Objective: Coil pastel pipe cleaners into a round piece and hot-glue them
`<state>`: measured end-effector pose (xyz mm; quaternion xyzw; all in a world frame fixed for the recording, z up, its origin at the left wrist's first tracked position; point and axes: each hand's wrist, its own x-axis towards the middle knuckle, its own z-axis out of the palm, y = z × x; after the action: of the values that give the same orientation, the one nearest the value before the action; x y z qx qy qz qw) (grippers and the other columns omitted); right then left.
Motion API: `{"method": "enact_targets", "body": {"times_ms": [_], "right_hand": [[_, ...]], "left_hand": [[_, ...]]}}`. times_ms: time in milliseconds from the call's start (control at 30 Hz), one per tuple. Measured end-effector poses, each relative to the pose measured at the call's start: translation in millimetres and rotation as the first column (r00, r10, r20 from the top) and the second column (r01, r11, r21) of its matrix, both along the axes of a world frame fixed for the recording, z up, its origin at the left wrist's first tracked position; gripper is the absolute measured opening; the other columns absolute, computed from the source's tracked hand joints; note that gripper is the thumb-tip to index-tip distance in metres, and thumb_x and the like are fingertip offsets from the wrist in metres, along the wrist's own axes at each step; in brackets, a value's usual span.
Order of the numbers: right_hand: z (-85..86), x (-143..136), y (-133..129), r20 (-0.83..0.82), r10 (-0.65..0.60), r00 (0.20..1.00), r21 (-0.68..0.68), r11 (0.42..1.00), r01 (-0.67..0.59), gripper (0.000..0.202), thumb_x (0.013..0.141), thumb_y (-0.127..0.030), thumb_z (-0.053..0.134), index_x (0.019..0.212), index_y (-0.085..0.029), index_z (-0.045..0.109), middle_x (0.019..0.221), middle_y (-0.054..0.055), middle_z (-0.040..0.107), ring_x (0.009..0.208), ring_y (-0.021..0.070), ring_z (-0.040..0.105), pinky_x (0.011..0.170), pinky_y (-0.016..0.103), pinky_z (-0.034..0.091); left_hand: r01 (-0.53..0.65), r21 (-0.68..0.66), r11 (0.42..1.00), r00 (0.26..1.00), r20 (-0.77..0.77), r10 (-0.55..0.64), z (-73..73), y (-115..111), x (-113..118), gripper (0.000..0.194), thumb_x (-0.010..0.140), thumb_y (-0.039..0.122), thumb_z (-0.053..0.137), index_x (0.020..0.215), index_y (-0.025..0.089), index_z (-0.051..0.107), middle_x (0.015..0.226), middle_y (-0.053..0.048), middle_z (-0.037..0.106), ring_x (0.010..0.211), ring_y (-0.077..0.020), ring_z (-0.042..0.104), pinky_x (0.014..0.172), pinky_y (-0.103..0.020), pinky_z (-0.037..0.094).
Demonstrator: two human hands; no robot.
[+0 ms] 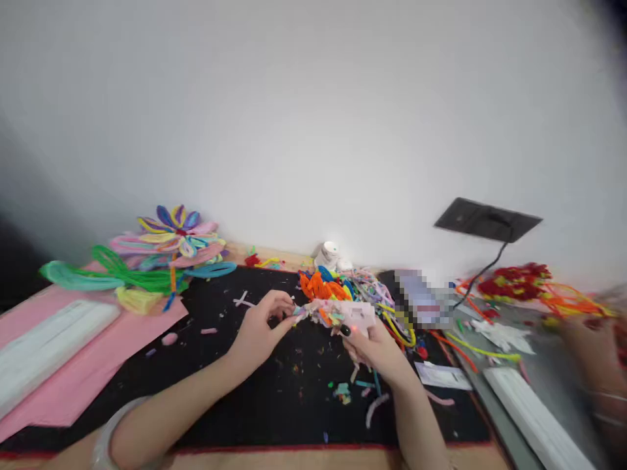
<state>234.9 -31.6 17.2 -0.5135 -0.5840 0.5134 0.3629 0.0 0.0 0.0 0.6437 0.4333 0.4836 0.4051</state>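
Observation:
My left hand (262, 326) is closed in a pinch on the left end of a small multicoloured pipe-cleaner piece (318, 312). My right hand (375, 343) is wrapped round a pale pink tool (360, 314) shaped like a glue gun, with a small red light by the thumb. The tool's front end meets the pipe-cleaner piece; the contact is too small to make out. Both hands are above a black mat (220, 405). Just behind them lies a bundle of orange pipe cleaners (323, 286).
Pipe-cleaner flowers (179, 232) and pink sheets (98, 398) lie at left. White cups (328, 254) stand by the wall. A phone (418, 294), partly pixelated, lies right of the bundle. A black cable (482, 274) hangs from a wall plate. Another person's hand (592, 346) works at far right.

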Motion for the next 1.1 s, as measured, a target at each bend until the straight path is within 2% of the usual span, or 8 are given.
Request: {"method": "enact_targets", "body": {"times_ms": [133,333,800,1100], "right_hand": [[-0.1,0.3,-1.9,0.008,0.015,1.000,-0.013,1.000,-0.015,0.028,0.081,-0.044,0.058,0.079,-0.016,0.052,0.049,-0.008,0.040,0.040,0.0055,0.029,0.039,0.020,0.022],[-4.1,1.7,-2.8,-0.075,0.038,0.996,0.000,0.999,-0.038,0.032,0.084,-0.044,0.058,0.069,-0.018,0.048,0.050,-0.008,0.037,0.041,0.0049,0.027,0.039,0.020,0.021],[-2.5,1.0,-3.4,-0.085,0.043,0.995,-0.004,0.999,-0.043,0.034,0.084,-0.049,0.059,0.075,-0.017,0.051,0.051,-0.008,0.040,0.041,0.0051,0.029,0.039,0.020,0.021],[-3.2,1.7,-2.8,-0.073,0.027,0.997,-0.006,1.000,-0.028,0.033,0.084,-0.048,0.059,0.076,-0.017,0.051,0.051,-0.008,0.040,0.041,0.0050,0.029,0.039,0.019,0.021]], "left_hand": [[-0.010,0.033,0.999,1.000,-0.024,0.011,-0.9,1.5,-1.3,0.010,0.076,0.020,0.062,0.084,0.021,0.057,0.075,0.001,0.065,0.070,-0.0159,0.063,0.067,-0.028,0.049],[-0.016,0.081,0.997,0.997,-0.069,0.021,-2.4,2.2,-1.5,0.007,0.077,0.019,0.062,0.083,0.021,0.060,0.076,0.001,0.066,0.068,-0.0154,0.062,0.066,-0.028,0.048],[-0.013,0.160,0.987,0.988,-0.153,0.037,-4.8,1.6,-2.7,0.004,0.078,0.018,0.062,0.081,0.021,0.063,0.077,0.000,0.068,0.068,-0.0151,0.060,0.066,-0.027,0.047],[-0.008,0.171,0.985,0.991,-0.134,0.031,-5.5,2.3,-2.4,0.004,0.080,0.019,0.061,0.082,0.021,0.063,0.078,0.000,0.067,0.069,-0.0153,0.061,0.066,-0.027,0.047]]}}
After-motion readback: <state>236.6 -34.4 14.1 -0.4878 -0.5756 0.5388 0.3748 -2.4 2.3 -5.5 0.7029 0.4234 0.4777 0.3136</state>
